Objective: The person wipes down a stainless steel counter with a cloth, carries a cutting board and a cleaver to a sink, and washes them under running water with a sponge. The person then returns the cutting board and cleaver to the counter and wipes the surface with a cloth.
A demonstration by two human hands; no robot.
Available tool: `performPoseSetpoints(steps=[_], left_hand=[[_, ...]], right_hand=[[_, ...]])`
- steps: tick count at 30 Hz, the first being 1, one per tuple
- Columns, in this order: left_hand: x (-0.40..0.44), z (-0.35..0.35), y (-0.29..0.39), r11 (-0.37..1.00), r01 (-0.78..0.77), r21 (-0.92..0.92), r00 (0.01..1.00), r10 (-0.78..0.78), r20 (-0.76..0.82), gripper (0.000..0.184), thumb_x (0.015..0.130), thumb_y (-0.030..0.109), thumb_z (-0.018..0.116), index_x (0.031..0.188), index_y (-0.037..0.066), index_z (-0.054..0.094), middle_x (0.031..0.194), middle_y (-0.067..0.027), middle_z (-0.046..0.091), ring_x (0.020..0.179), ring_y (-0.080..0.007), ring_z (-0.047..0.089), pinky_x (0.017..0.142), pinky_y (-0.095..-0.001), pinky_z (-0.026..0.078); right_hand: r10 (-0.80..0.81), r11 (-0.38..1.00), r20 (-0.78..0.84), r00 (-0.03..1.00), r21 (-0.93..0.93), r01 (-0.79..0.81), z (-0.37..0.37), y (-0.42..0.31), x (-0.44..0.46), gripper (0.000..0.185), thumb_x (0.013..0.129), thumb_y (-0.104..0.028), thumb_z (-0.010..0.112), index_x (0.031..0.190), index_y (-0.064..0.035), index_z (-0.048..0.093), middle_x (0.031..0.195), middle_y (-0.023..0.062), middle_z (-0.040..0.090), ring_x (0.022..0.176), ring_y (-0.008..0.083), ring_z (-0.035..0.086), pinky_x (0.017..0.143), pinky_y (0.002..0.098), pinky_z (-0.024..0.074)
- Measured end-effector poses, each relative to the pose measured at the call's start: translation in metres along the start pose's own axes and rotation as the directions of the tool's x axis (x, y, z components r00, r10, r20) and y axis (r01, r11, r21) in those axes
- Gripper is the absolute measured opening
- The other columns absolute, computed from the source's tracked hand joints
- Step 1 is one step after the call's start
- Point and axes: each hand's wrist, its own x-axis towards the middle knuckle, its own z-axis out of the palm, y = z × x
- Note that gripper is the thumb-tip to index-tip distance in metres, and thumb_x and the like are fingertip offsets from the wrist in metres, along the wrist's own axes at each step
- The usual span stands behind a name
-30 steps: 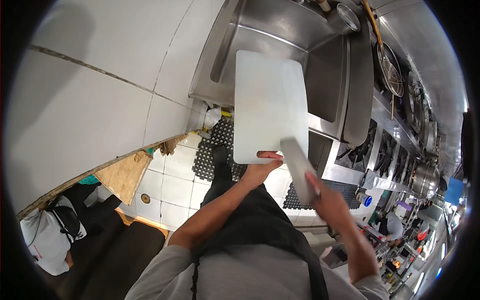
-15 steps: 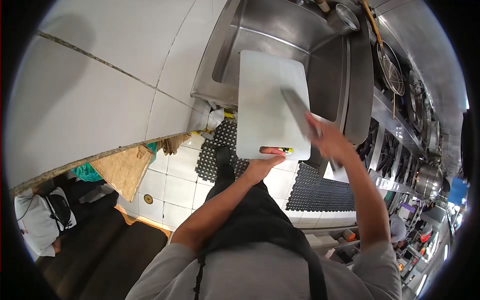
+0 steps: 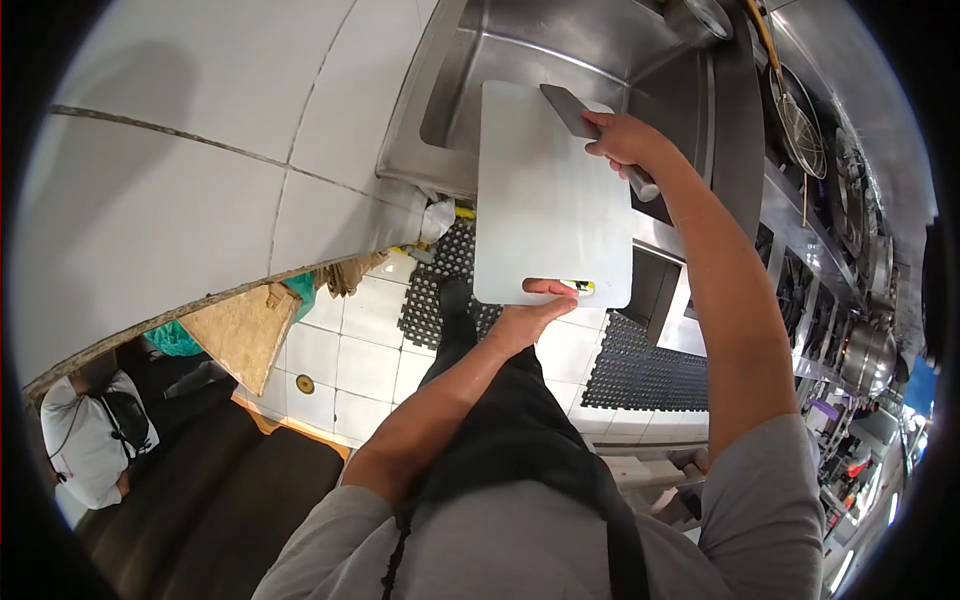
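A white cutting board (image 3: 550, 200) is held up over the near edge of the steel sink (image 3: 545, 50). My left hand (image 3: 530, 318) grips its lower edge, with fingers through the handle slot, where a small yellow and black patch shows. My right hand (image 3: 632, 148) is closed around the handle of a wide-bladed knife (image 3: 568, 108). The blade lies across the board's upper right part, pointing up and left; whether it touches the surface I cannot tell.
White tiled wall (image 3: 180, 200) on the left; a wooden panel (image 3: 245, 330) below it. A person (image 3: 95, 440) is at the lower left. Stoves, pans and a strainer (image 3: 800, 135) line the right. Black perforated mats (image 3: 645, 370) lie on the floor.
My right hand and the knife have moved up the board, from near the handle slot to its upper right part. The board, still in my left hand, has shifted slightly up.
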Motion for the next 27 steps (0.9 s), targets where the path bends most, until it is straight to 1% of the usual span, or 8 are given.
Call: performPoseSetpoints(steps=[4,8,10,15,16,17,20,27], left_hand=[[-0.003,0.004,0.005,1.000,0.023,-0.014,0.999,-0.024,-0.047,0.012,0.092,0.008,0.076,0.103,0.003,0.075,0.104,-0.0060,0.071,0.095,-0.0134,0.066,0.086,-0.0265,0.054],[-0.001,0.007,-0.015,0.992,-0.076,-0.100,0.996,0.071,-0.045,0.012,0.094,0.007,0.073,0.104,0.003,0.074,0.104,-0.0047,0.070,0.095,-0.0121,0.064,0.084,-0.0267,0.053],[0.002,0.004,-0.021,0.971,-0.015,-0.240,0.999,0.022,0.028,0.012,0.095,0.007,0.071,0.105,0.002,0.073,0.102,-0.0039,0.069,0.094,-0.0112,0.063,0.082,-0.0268,0.053],[0.000,0.001,0.003,0.986,-0.141,-0.088,0.989,0.144,0.039,0.012,0.095,0.007,0.071,0.106,0.001,0.073,0.099,-0.0033,0.069,0.090,-0.0102,0.064,0.080,-0.0266,0.053],[0.002,-0.001,-0.009,0.982,-0.190,0.023,0.981,0.188,0.049,0.013,0.095,0.007,0.072,0.106,0.002,0.073,0.099,-0.0034,0.069,0.090,-0.0102,0.064,0.080,-0.0266,0.053],[0.003,-0.003,-0.018,0.962,-0.236,0.134,0.971,0.230,0.064,0.013,0.094,0.008,0.073,0.106,0.002,0.073,0.099,-0.0034,0.070,0.090,-0.0102,0.064,0.081,-0.0266,0.053],[0.003,0.003,-0.004,0.998,-0.049,-0.042,0.998,0.050,0.025,0.015,0.092,0.009,0.076,0.105,0.002,0.073,0.099,-0.0038,0.070,0.090,-0.0110,0.065,0.082,-0.0262,0.053],[0.007,0.009,-0.028,0.961,-0.232,0.149,0.973,0.230,0.032,0.018,0.093,0.010,0.075,0.109,0.001,0.071,0.121,-0.0095,0.067,0.110,-0.0166,0.063,0.095,-0.0304,0.053]], right_hand=[[-0.122,0.989,-0.062,0.991,-0.089,0.116,0.016,0.020,-0.050,0.075,0.090,-0.015,0.070,0.159,-0.0216,0.041,0.094,0.0117,0.066,0.058,0.0178,0.057,0.057,0.0380,0.0508],[0.026,0.992,0.059,0.998,-0.123,-0.019,0.067,0.023,-0.225,0.071,0.095,-0.017,0.063,0.159,-0.0321,0.037,0.124,0.0225,0.069,0.094,0.0347,0.072,0.090,0.0425,0.0546],[0.101,0.991,0.160,0.982,-0.098,-0.086,0.086,0.020,-0.282,0.073,0.091,-0.004,0.059,0.158,-0.0264,0.040,0.127,0.0270,0.066,0.105,0.0421,0.071,0.095,0.0443,0.0547],[-0.180,0.972,-0.079,0.980,-0.167,0.165,0.110,0.051,-0.221,0.075,0.091,-0.009,0.059,0.159,-0.0312,0.036,0.110,0.0303,0.069,0.095,0.0471,0.069,0.089,0.0501,0.0544],[-0.032,0.985,-0.040,0.999,-0.171,0.025,0.091,0.032,-0.176,0.072,0.093,-0.017,0.058,0.159,-0.0310,0.035,0.104,0.0282,0.071,0.094,0.0454,0.070,0.087,0.0487,0.0541],[-0.200,0.965,-0.114,0.973,-0.195,0.175,0.082,0.045,-0.118,0.070,0.098,-0.023,0.063,0.160,-0.0341,0.034,0.115,0.0248,0.070,0.088,0.0292,0.072,0.076,0.0421,0.0575],[-0.101,0.983,0.015,0.995,-0.155,0.103,0.025,-0.010,0.002,0.077,0.092,-0.019,0.069,0.161,-0.0243,0.035,0.077,0.0159,0.066,0.057,0.0208,0.061,0.059,0.0407,0.0523],[-0.102,0.993,-0.003,0.995,-0.054,0.102,0.044,-0.003,-0.119,0.074,0.092,-0.019,0.069,0.160,-0.0274,0.039,0.095,0.0151,0.068,0.066,0.0192,0.062,0.069,0.0382,0.0544]])
